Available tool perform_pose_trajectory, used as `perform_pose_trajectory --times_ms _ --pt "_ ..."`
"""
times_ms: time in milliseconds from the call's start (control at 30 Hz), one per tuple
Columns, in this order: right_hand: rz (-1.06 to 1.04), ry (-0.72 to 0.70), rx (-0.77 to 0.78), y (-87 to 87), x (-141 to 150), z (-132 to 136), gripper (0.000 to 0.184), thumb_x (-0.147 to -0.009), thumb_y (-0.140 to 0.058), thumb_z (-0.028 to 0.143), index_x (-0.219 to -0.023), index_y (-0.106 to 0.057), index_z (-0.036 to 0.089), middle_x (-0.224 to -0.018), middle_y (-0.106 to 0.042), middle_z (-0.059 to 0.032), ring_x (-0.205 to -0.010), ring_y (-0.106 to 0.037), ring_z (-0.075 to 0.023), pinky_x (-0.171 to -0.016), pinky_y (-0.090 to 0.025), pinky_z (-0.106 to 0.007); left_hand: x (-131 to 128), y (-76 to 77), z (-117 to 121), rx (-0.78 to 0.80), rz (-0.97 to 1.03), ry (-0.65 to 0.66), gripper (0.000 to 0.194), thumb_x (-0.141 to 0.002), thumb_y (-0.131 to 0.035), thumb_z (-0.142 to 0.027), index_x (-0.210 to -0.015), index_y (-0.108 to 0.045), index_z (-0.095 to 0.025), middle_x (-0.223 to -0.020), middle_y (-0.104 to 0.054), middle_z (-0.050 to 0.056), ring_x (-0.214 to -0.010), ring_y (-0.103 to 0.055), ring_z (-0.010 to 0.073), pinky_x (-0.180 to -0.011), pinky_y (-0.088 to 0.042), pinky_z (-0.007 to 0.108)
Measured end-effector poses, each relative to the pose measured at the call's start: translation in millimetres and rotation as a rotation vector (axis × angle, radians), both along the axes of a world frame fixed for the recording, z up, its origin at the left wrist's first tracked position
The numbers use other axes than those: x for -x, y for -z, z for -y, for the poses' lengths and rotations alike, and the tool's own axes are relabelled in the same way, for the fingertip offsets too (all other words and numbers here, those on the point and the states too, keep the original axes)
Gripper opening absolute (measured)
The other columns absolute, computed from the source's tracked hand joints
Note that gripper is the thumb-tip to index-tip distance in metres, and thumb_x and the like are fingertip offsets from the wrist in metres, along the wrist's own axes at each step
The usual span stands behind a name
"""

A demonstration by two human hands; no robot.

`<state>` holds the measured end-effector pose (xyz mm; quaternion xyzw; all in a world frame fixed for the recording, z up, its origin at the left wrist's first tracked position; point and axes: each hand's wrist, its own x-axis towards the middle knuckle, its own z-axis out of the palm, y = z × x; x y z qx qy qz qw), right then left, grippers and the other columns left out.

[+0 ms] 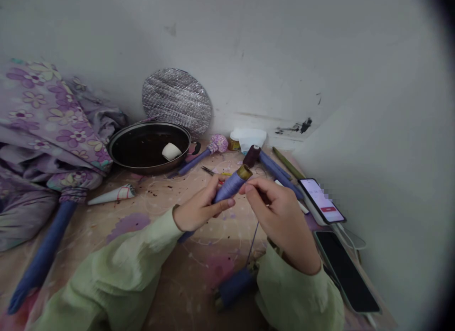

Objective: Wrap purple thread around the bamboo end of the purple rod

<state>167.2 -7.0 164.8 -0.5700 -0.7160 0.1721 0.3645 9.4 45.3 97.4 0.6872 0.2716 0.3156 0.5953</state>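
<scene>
My left hand (pixel 201 203) is wrapped round a tube (pixel 229 188) wound with blue-purple thread. The tube tilts up to the right and its bare, brownish end is hollow. Beside that end, my right hand (pixel 275 207) is closed with thumb and forefinger pinched together. A blue thread (pixel 252 243) hangs below the right hand and runs down to a spool of blue thread (pixel 234 288) lying on the table near me. The spot where the fingertips pinch the thread is too small to make out clearly.
A dark pan (pixel 142 151) holds a white roll (pixel 171 151). Around it are floral cloth (pixel 53 108), a silvery round mat (pixel 177 101), a blue-wrapped stick (pixel 42 260) and small scissors (pixel 208 170). A maroon thread spool (pixel 252 155) and two phones (pixel 322 200) lie rightward, by the wall.
</scene>
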Motion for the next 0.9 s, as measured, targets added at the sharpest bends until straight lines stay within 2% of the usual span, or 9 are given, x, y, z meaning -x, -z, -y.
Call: perform_pose_trajectory --times_ms 67,200,333,467,567,667,900 --pt "0.014 0.0 0.013 0.0 -0.1 0.1 0.023 -0.086 -0.043 0.02 -0.071 -0.06 0.016 -0.066 -0.062 -0.0006 -0.059 -0.053 -0.0112 -0.055 -0.038 -0.023 1.7 3.4 1.0 -0.024 -0.015 0.013 0.03 -0.088 -0.041 -0.042 -0.109 -0.039 -0.022 -0.074 -0.043 -0.003 -0.057 -0.042 0.008 -0.053 -0.038 0.023" --pt "0.041 0.017 -0.005 1.9 -1.5 -1.8 0.023 -0.086 -0.044 0.021 -0.07 -0.06 0.017 -0.066 -0.062 -0.0011 -0.062 -0.054 -0.0127 -0.058 -0.038 -0.025 5.2 4.5 0.9 -0.077 -0.056 0.032 0.03 -0.091 -0.031 -0.041 -0.101 -0.047 -0.019 -0.074 -0.046 0.001 -0.065 -0.044 0.013 -0.062 -0.04 0.028" --pt "0.031 0.045 -0.017 3.1 -3.7 -3.1 0.022 -0.085 -0.045 0.021 -0.07 -0.061 0.017 -0.068 -0.064 -0.0015 -0.062 -0.055 -0.0127 -0.057 -0.038 -0.025 8.7 -6.6 -1.8 -0.138 -0.062 0.061 0.025 -0.09 -0.037 -0.039 -0.096 -0.047 -0.017 -0.077 -0.05 0.002 -0.068 -0.049 0.0136 -0.066 -0.041 0.03" --pt "0.045 0.05 -0.041 2.2 -4.4 -2.9 0.021 -0.084 -0.045 0.018 -0.067 -0.058 0.018 -0.06 -0.059 0.0011 -0.057 -0.052 -0.0117 -0.054 -0.035 -0.024 9.8 -14.2 -2.3 -0.096 0.049 0.081 0.019 -0.084 -0.051 -0.033 -0.086 -0.039 -0.018 -0.078 -0.052 0.0 -0.065 -0.051 0.0106 -0.061 -0.041 0.026" --pt "0.077 0.069 -0.05 2.2 -4.0 -3.2 0.022 -0.084 -0.045 0.019 -0.065 -0.055 0.017 -0.057 -0.055 0.002 -0.054 -0.049 -0.011 -0.052 -0.033 -0.024 7.4 -12.4 0.2 -0.011 0.1 0.087 0.023 -0.083 -0.054 -0.032 -0.084 -0.034 -0.02 -0.076 -0.052 -0.002 -0.053 -0.045 0.0063 -0.049 -0.037 0.021" --pt "0.072 0.084 -0.048 3.1 -3.9 -4.0 0.02 -0.084 -0.045 0.021 -0.069 -0.058 0.017 -0.059 -0.056 0.0013 -0.055 -0.049 -0.0114 -0.053 -0.034 -0.024 4.4 -9.1 2.5 0.03 0.061 0.022 0.025 -0.082 -0.055 -0.033 -0.086 -0.034 -0.02 -0.066 -0.044 -0.006 -0.047 -0.039 0.0041 -0.043 -0.032 0.018" --pt "0.025 0.083 -0.024 4.0 -4.7 -3.9 0.019 -0.084 -0.046 0.022 -0.074 -0.061 0.017 -0.067 -0.064 -0.001 -0.063 -0.056 -0.0131 -0.059 -0.039 -0.025 1.9 -9.5 -0.2 0.079 0.071 0.001 0.026 -0.08 -0.057 -0.03 -0.09 -0.035 -0.02 -0.077 -0.048 -0.005 -0.05 -0.047 0.0032 -0.044 -0.041 0.017"
